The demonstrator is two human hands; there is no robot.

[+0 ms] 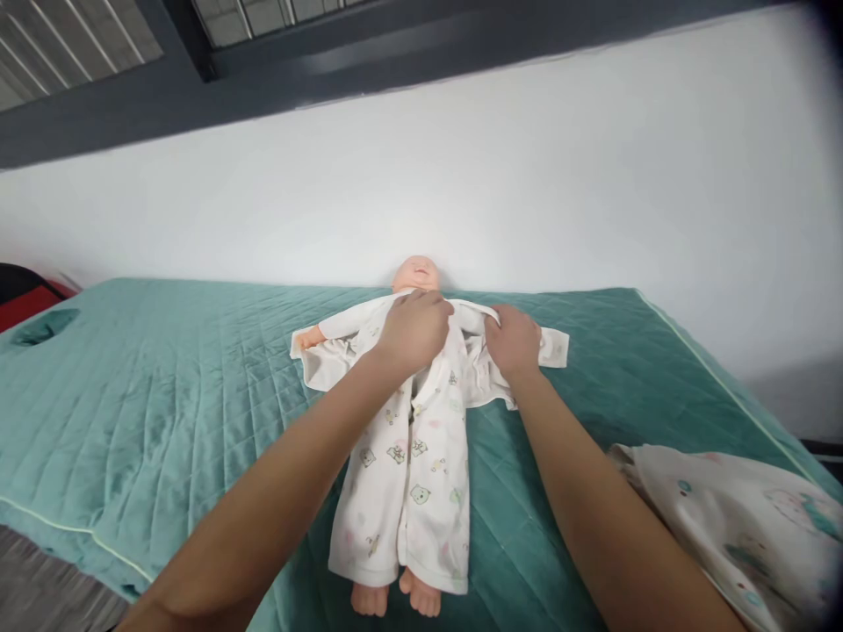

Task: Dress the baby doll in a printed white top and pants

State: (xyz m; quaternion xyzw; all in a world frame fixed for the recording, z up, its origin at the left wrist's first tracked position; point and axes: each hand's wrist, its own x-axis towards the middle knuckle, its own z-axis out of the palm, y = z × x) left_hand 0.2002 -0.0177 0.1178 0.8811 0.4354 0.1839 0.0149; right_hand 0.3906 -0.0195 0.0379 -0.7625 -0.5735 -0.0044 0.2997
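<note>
A baby doll [416, 274] lies on its back, its head by the wall and its bare feet toward me. A white baby romper [428, 474] printed with small animals covers its legs, and its upper part is spread open at both sides. My left hand [418, 329] is closed on the cloth at the doll's chest, just below the chin, hiding part of the neck. Beside it, my right hand [515, 341] pinches the edge of the romper near the doll's arm. A sleeve cuff [553, 348] sticks out beyond that hand. The doll's other hand [309, 337] rests on the spread cloth.
The doll lies on a green quilted bed cover [198, 395] against a white wall [527, 175]. Another printed white cloth [744, 518] lies at the lower right, partly behind my forearm. A red and black item [26, 294] is at the far left.
</note>
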